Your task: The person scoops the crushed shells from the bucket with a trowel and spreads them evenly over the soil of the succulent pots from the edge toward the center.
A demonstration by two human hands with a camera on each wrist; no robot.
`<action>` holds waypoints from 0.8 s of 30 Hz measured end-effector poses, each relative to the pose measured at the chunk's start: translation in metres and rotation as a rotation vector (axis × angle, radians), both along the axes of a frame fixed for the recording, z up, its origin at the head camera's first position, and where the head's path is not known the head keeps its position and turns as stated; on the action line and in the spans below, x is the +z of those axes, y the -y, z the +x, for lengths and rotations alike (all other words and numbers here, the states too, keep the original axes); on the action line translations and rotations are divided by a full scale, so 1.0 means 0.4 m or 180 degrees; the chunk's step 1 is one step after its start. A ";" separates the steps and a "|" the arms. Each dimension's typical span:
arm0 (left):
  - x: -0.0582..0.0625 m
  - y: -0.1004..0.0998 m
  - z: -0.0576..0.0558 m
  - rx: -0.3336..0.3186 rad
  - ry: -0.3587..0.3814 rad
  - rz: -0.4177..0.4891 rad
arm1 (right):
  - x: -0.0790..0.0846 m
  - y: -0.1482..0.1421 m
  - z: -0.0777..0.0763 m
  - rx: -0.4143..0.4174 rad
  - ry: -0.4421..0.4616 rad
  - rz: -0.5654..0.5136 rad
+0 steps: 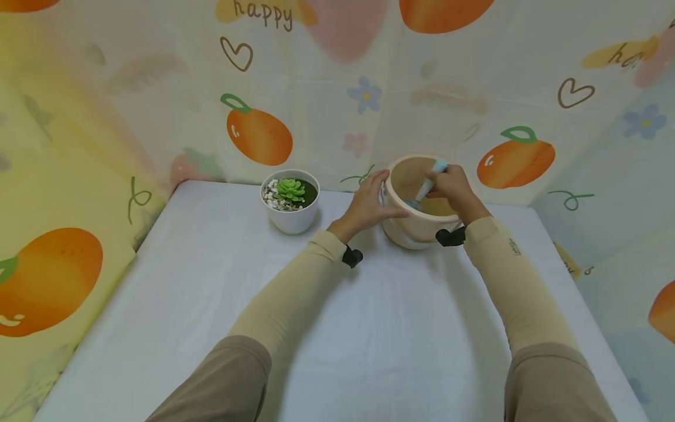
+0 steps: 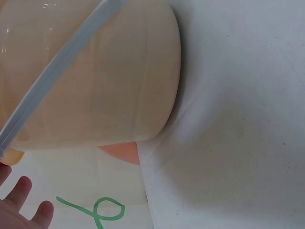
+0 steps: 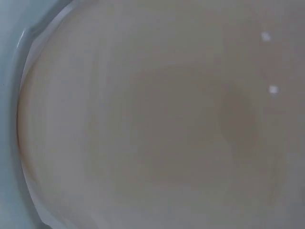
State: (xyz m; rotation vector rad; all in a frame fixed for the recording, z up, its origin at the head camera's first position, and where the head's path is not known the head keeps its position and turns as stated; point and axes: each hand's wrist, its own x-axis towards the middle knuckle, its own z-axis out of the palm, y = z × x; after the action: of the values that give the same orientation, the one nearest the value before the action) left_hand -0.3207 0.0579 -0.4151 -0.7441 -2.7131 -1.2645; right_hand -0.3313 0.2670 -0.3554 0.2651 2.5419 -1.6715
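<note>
A beige bucket [image 1: 416,225] stands upright near the back of the table. My left hand [image 1: 366,205] rests against its rim on the left, thumb stretched along the front and fingers spread at the side. Some of those fingertips [image 2: 44,212] appear past the bucket wall in the left wrist view. With my right hand [image 1: 453,187] I grip a light blue-handled brush [image 1: 425,186], slanted down inside the bucket. The brush's head is small and partly unclear. A grey bail handle [image 2: 57,67] crosses the bucket's outside. The right wrist view shows only the beige wall and a blue-grey band [image 3: 12,119].
To the left of the bucket is a white pot [image 1: 291,220] with a green succulent [image 1: 290,189] and pale pebbles. A white cloth covers the table [image 1: 369,340]. Printed fabric [image 1: 316,82] with oranges hangs behind and at both sides.
</note>
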 end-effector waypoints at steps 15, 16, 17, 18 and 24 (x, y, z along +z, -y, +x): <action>-0.002 0.004 -0.001 -0.0002 0.0053 0.0006 | 0.039 -0.055 0.015 -0.0149 0.0157 -0.1160; -0.002 0.004 -0.001 0.0001 0.0058 0.0010 | 0.044 -0.059 0.015 -0.0142 0.0172 -0.1251; -0.001 0.004 -0.001 0.0002 0.0062 0.0011 | 0.049 -0.064 0.016 -0.0138 0.0195 -0.1345; -0.001 0.004 0.000 0.0001 0.0072 0.0005 | 0.054 -0.069 0.017 -0.0126 0.0232 -0.1435; 0.003 -0.001 0.000 -0.0017 0.0175 -0.0073 | 0.071 -0.105 0.024 -0.0236 0.0460 -0.1913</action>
State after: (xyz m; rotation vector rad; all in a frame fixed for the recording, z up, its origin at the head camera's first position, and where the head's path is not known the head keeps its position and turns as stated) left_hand -0.3208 0.0581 -0.4139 -0.7299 -2.7753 -1.2760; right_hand -0.3217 0.3089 -0.3272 0.4086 1.8365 -2.2434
